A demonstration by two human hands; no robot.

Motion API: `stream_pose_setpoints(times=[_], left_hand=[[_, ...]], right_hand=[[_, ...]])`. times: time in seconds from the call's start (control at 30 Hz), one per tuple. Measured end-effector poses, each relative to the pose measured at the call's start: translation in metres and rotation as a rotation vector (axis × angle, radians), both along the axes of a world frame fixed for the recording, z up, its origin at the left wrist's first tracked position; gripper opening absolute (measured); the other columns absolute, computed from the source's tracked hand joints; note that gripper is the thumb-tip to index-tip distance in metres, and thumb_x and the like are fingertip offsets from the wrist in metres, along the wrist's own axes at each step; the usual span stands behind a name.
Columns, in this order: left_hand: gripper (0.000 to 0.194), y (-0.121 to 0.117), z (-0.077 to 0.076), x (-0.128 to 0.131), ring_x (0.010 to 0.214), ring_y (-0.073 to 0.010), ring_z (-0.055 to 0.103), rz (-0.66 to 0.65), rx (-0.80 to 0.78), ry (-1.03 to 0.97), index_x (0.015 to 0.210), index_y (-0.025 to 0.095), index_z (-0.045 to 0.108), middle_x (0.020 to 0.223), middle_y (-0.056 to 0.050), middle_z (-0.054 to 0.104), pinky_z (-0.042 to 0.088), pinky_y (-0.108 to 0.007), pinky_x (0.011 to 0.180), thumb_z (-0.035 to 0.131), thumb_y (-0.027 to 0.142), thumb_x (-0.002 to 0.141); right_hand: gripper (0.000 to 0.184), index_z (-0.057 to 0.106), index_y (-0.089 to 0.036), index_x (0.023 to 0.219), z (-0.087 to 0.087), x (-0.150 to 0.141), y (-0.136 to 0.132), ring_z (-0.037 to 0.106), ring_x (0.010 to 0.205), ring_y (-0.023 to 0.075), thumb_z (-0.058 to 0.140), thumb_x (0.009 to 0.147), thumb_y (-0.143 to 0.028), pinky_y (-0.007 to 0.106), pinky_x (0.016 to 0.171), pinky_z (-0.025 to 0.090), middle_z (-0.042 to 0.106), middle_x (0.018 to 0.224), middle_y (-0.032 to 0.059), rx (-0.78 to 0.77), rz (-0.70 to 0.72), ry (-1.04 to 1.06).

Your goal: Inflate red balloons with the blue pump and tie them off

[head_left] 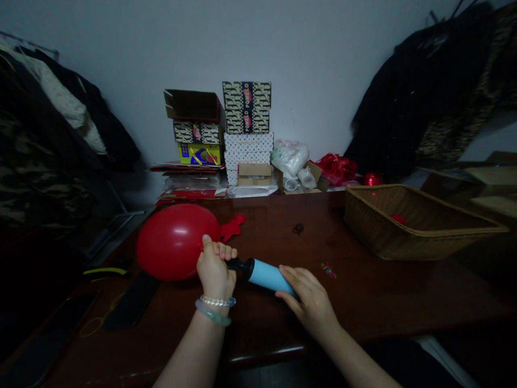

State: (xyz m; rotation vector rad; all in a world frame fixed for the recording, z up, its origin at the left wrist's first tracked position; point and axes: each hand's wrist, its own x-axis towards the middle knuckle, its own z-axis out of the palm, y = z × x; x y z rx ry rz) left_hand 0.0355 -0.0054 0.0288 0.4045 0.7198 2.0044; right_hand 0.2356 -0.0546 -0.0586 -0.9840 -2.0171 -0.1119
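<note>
A large red balloon [177,242], swollen with air, is at the left of the dark wooden table. My left hand [216,264] is closed around its neck and the black nozzle end of a hand pump [269,276]. The pump has a light blue barrel, tilted down to the right. My right hand [309,299] wraps the barrel's other end, hiding that end under the palm and fingers. Just behind the left hand lie limp red balloons [233,227].
A wicker basket [424,231] holding something red stands at the right. Small colored bands [329,270] and a black coil [298,229] lie mid-table. Stacked boxes [247,108] line the wall. A dark phone-like slab [131,302] lies left; clothes hang at both sides.
</note>
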Motion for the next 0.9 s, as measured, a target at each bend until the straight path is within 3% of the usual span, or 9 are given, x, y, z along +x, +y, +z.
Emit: stream_pose_setpoints(times=[0.27,0.53,0.7,0.9], left_hand=[[0.047,0.002,0.01,-0.031,0.037,-0.0055,0.028,0.036,0.03,0.001,0.055,0.019,0.032,0.043,0.008,0.029,0.029,-0.021,0.041,0.059,0.042,0.087],[0.043,0.006,0.014,-0.071,0.036,-0.0058,0.027,0.09,0.023,-0.077,0.057,0.019,0.029,0.043,0.009,0.027,0.03,-0.021,0.04,0.049,0.031,0.093],[0.041,0.008,0.01,-0.073,0.036,-0.0058,0.027,0.085,0.003,-0.089,0.057,0.019,0.03,0.043,0.009,0.027,0.029,-0.02,0.04,0.046,0.029,0.094],[0.044,0.008,0.008,-0.06,0.037,-0.0059,0.028,0.084,-0.024,-0.06,0.058,0.02,0.03,0.045,0.009,0.027,0.031,-0.02,0.041,0.054,0.037,0.09]], right_hand=[[0.052,0.049,-0.022,0.137,0.002,0.003,0.006,0.061,0.112,0.0248,0.064,0.088,-0.029,0.043,0.097,0.053,0.065,0.125,0.0109,-0.025,0.022,-0.014],[0.049,0.049,-0.023,0.137,0.009,0.021,0.011,0.06,0.113,0.0249,0.062,0.09,-0.03,0.044,0.097,0.052,0.064,0.126,0.01,-0.029,0.005,-0.053],[0.049,0.048,-0.023,0.137,0.004,0.019,0.01,0.061,0.112,0.0256,0.061,0.09,-0.03,0.045,0.097,0.052,0.065,0.125,0.0102,-0.013,0.001,-0.057],[0.048,0.051,-0.021,0.135,-0.002,0.016,0.008,0.061,0.112,0.0262,0.062,0.09,-0.028,0.046,0.096,0.052,0.065,0.124,0.0107,-0.024,-0.013,-0.066]])
